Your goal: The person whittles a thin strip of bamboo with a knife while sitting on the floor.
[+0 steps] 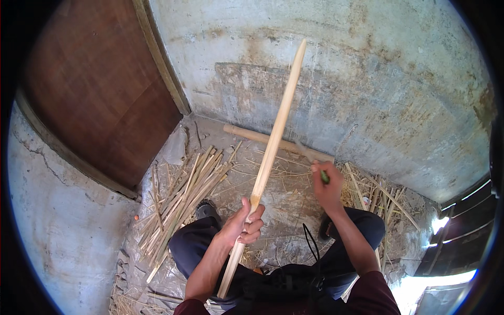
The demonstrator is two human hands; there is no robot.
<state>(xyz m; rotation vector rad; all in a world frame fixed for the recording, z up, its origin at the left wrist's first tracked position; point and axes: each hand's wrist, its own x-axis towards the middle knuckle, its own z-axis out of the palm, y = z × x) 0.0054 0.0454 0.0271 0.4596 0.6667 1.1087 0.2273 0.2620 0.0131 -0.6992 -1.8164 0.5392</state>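
Note:
A long, pale split bamboo strip (276, 131) slants up and away from my lap, its far end narrowing to a point in front of the wall. My left hand (242, 226) is wrapped round its lower part, just below a darker node; the lower end extends over my thighs. To the right, my right hand (328, 184) is closed on a knife (303, 150) with a green handle. The blade is blurred and points up and left, apart from the strip.
Split bamboo sticks (184, 205) lie heaped at left, with more sticks (386, 199) and shavings at right. A thick bamboo pole (252, 135) lies along the base of the stained wall (341, 94). A brown door (100, 94) stands at the far left. Plastic sheeting (176, 147) lies near it.

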